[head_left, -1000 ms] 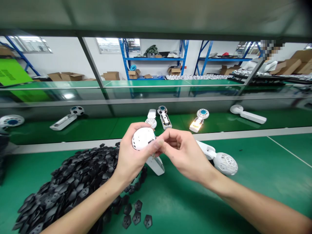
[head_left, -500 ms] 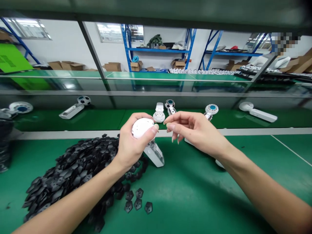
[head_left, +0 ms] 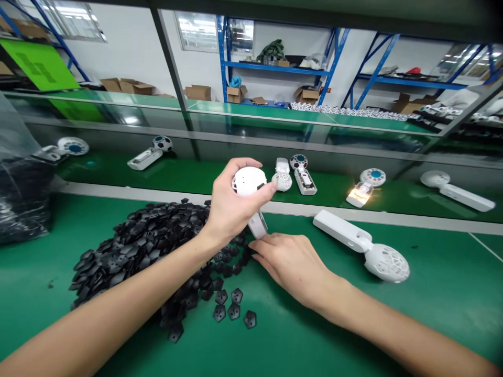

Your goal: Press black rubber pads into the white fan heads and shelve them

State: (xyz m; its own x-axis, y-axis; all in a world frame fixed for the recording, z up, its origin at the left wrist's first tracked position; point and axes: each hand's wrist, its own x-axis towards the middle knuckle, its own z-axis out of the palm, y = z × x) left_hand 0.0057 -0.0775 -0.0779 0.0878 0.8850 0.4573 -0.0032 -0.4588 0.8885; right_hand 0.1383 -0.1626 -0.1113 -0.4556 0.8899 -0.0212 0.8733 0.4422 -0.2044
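Observation:
Held up in my left hand (head_left: 239, 207) is a white handheld fan (head_left: 249, 180); its round head faces me and the handle slants down behind my fingers. A dark patch shows on the head beside my thumb. My right hand (head_left: 293, 267) is low, at the right edge of a heap of black pentagon pieces (head_left: 153, 241), just below the fan's handle. Its fingers are drawn together, and whatever lies between the tips is hidden. Several loose pentagon pieces (head_left: 234, 311) lie in front of the heap. Another white fan (head_left: 353, 238) rests on the green table to the right.
Beyond a pale rail (head_left: 291, 208) runs a green belt with several white fans; one (head_left: 304, 178) has black patches on its head, another (head_left: 365, 188) shines brightly at its handle. A clear bag of black pieces (head_left: 23, 193) stands at the left. Blue shelving (head_left: 275, 67) stands behind.
My right hand has come down from beside the fan's head to the edge of the black heap. The fan stays in my left hand. The view has shifted, baring the fan at the right.

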